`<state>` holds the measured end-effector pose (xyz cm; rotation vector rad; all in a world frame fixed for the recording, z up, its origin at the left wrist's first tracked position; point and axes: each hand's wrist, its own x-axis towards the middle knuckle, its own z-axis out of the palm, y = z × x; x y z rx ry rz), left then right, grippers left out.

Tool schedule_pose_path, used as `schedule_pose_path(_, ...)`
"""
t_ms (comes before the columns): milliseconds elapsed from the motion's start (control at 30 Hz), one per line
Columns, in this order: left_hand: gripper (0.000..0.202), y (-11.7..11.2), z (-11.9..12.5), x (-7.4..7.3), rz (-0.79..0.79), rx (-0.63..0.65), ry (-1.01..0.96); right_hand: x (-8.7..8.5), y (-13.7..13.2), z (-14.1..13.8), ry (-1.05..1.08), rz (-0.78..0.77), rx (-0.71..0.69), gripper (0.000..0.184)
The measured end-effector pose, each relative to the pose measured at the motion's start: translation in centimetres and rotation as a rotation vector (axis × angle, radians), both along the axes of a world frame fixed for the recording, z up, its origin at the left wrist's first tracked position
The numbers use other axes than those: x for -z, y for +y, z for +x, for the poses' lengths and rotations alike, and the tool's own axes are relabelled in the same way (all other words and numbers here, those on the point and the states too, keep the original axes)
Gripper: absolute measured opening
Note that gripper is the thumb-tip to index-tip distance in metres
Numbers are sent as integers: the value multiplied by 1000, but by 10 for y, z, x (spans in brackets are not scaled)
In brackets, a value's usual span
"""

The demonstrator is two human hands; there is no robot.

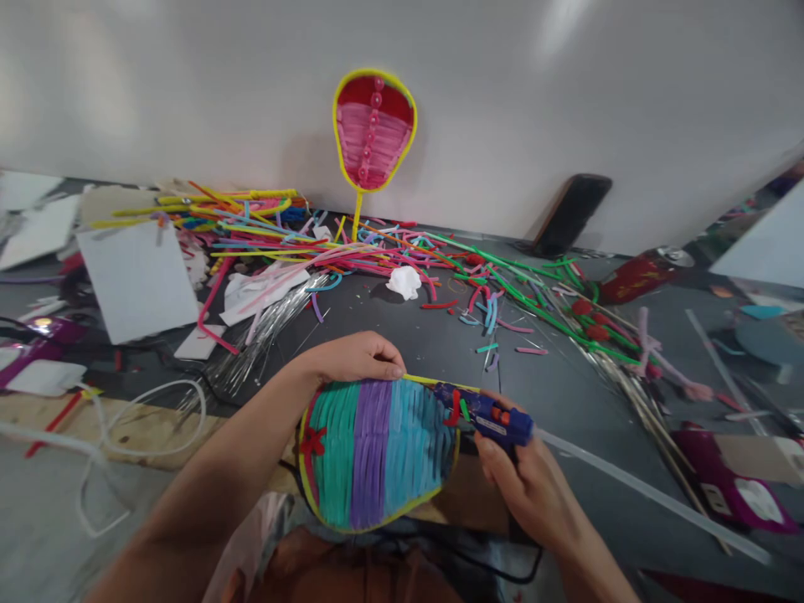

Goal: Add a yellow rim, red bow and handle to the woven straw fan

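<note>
A rounded craft panel [375,444] covered in green, purple and blue pipe-cleaner stripes, with a red knot at its left, lies low in the middle. Yellow pipe cleaner runs along its lower edge. At the top edge my left hand [361,358] is closed, pinching a yellow pipe cleaner [424,379] that stretches right towards the glue gun. My right hand [528,477] grips a blue hot glue gun [487,414], its nozzle end over the panel's upper right edge. A long clear glue stick [653,490] sticks out behind the gun.
A pink and red yellow-rimmed piece [375,134] stands against the wall. Pipe cleaners [270,234] are heaped across the back. White card [138,280] lies left, a crumpled white wad [404,283] mid-table. A phone [574,213] leans right, near a red can [646,275]. White cable [104,410] loops left.
</note>
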<state>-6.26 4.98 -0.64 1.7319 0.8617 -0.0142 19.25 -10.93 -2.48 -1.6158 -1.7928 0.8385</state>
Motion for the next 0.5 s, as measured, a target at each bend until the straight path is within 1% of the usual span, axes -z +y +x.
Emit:
schedule_pose_path(133,25,0,-1,0,-5,2,-2,-1,-1,2,21,-53,3,53)
schedule_pose_path(267,28,0,0,-1,-6,-3,10,-3,-3,3,13,-81,3,51)
schedule_pose_path(500,29,1,-1,0,-19,-3,5,-6,-1,0,31,-28,0,45)
